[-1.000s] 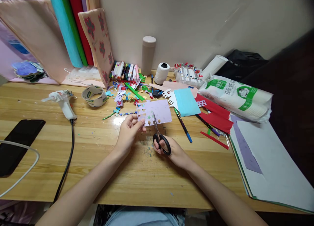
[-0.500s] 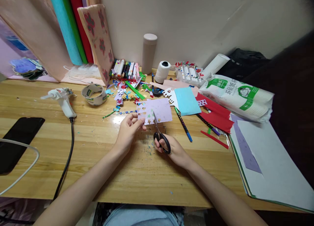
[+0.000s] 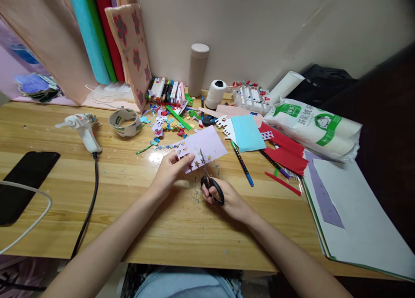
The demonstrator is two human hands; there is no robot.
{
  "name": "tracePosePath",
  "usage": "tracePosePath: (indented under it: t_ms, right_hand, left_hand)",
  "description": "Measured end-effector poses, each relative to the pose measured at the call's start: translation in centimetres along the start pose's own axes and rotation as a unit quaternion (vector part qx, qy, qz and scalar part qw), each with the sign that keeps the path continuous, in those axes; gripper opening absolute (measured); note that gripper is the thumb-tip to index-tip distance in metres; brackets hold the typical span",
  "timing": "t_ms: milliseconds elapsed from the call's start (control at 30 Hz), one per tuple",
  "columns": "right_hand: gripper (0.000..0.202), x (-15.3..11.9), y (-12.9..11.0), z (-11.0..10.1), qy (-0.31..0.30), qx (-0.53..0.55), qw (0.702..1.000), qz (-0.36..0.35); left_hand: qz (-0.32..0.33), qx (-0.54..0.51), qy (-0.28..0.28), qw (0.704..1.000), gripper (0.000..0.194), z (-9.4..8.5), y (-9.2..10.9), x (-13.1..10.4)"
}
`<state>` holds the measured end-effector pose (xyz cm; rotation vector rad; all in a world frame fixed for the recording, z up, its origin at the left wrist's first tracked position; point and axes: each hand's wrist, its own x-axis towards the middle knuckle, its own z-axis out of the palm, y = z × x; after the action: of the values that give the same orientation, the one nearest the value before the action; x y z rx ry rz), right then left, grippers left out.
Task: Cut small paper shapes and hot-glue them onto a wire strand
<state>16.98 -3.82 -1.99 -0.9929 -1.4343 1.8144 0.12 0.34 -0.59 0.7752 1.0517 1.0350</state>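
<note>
The person's left hand (image 3: 167,172) pinches a sheet of lilac paper (image 3: 207,140) near its lower left corner, thumb on top, with star-shaped cut-outs just beside the fingers. The right hand (image 3: 228,198) grips a pair of black-handled scissors (image 3: 208,181), fingers wrapped around the loops; the blades overlap the paper's lower edge, though from here I can't tell whether they are biting into it.

Straight beyond the fingers, at the wall, stands a lidded tumbler (image 3: 198,71), its contents hidden by the lid, and just right of it a spool of white thread (image 3: 215,95). Beyond and right of the right fingers, a clear plastic tray (image 3: 250,100) holds a row of white markers, and farther right a green-printed plastic bag (image 3: 292,112) encloses stacked white paperware. Beyond and left of the left fingers, turquoise (image 3: 89,39), green (image 3: 100,39) and red (image 3: 112,41) rolls rise between a plain peach panel (image 3: 48,43) and a flowered one (image 3: 131,56). Nearer those fingers, to their left, sit a roll of tape (image 3: 126,127) and a white glue gun (image 3: 84,134)
</note>
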Motion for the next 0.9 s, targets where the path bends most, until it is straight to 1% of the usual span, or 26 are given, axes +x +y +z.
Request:
tracePosePath:
  t_ms: [67,133,267,433,600,800,900]
  right_hand:
    - [0.055,-0.1,0.2,0.0,-0.001,0.012,1.0,-0.013]
    - [0.056,-0.1,0.3,0.0,-0.001,0.022,1.0,-0.02]
    - [0.056,-0.1,0.8,-0.1,-0.012,0.029,0.999,-0.027]
    - [0.059,0.0,0.9,-0.7,-0.043,0.024,0.999,-0.021]
    - [0.058,-0.2,0.0,-2.1,-0.095,-0.01,0.995,-0.011]
    - [0.057,-0.3,-0.8,-3.0,-0.114,-0.035,0.992,0.027]
    - [0.058,-0.3,-0.7,-3.2,-0.124,-0.048,0.991,0.021]
  left_hand:
    - [-0.009,-0.026,-0.033,0.999,0.032,0.1,-0.1,-0.2]
    - [-0.013,-0.032,-0.055,0.998,0.03,0.3,-0.2,-0.4]
    - [-0.014,0.003,-0.061,0.998,0.022,0.3,-0.4,-0.6]
    - [-0.02,0.016,-0.075,0.997,0.024,0.1,-0.4,-0.6]
    - [-0.017,0.069,-0.087,0.994,0.029,-0.5,0.4,-0.4]
    - [0.0,0.17,-0.126,0.977,0.037,-1.9,2.0,-0.1]
    - [-0.003,0.188,-0.142,0.972,0.039,-2.3,2.2,0.0]
